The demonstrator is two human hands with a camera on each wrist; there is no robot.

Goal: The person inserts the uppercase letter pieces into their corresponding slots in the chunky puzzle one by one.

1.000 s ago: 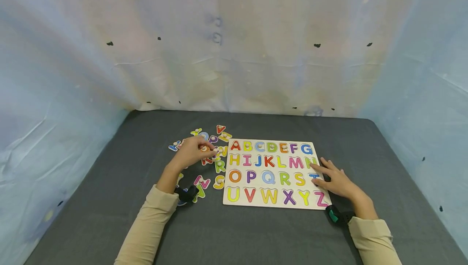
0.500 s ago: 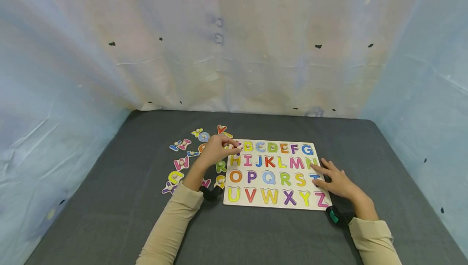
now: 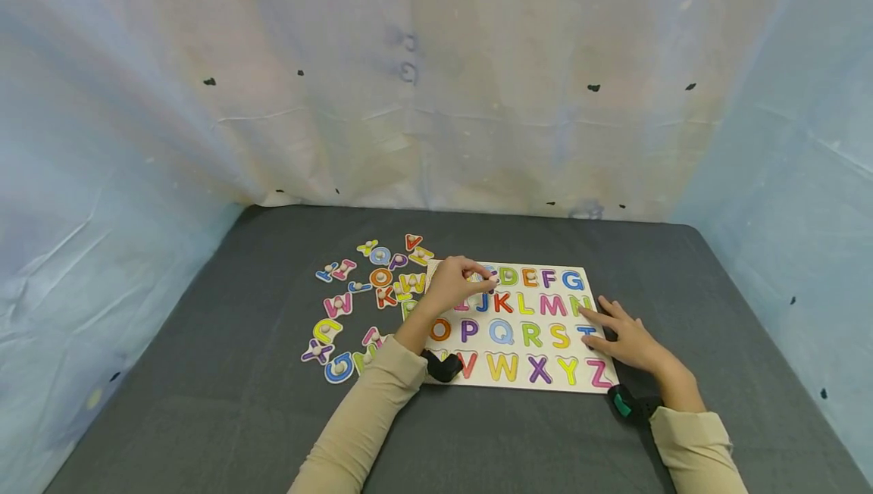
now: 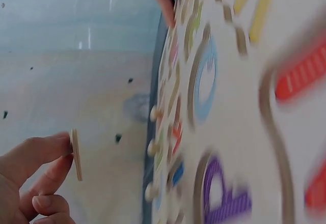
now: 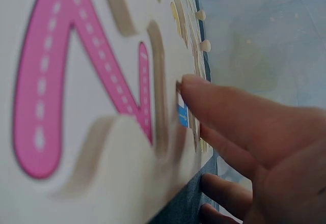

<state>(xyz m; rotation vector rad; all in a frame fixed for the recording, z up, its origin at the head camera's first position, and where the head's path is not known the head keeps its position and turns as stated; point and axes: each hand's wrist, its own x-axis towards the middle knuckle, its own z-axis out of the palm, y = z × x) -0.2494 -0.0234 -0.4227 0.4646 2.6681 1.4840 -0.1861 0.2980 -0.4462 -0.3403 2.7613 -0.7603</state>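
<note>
left hand (image 3: 455,282): is pinching a thin letter piece (image 4: 77,155) between its fingertips, the grip closing narrowly around it.
letter piece: is hanging edge-on in the left wrist view, apart from the board; which letter it is, the pictures are not showing clearly.
alphabet board (image 3: 517,320): is lying flat below the pinch, its upper row nearest.
knobbed pieces: a green d (image 3: 508,276) is sitting just right of the grip, with an orange e (image 3: 529,277) following beside it.
right hand (image 3: 624,336): is resting well to the right of the pinch, its spread fingers touching the board near the green n slot (image 3: 576,302) and blue t slot (image 3: 585,328).
loose letters (image 3: 338,305): are lying scattered left of the grip, an orange o (image 3: 380,277) nearer, a purple x (image 3: 317,351) farther.
dark cloth (image 3: 532,441): is spreading beneath everything the hands are working over.
</note>
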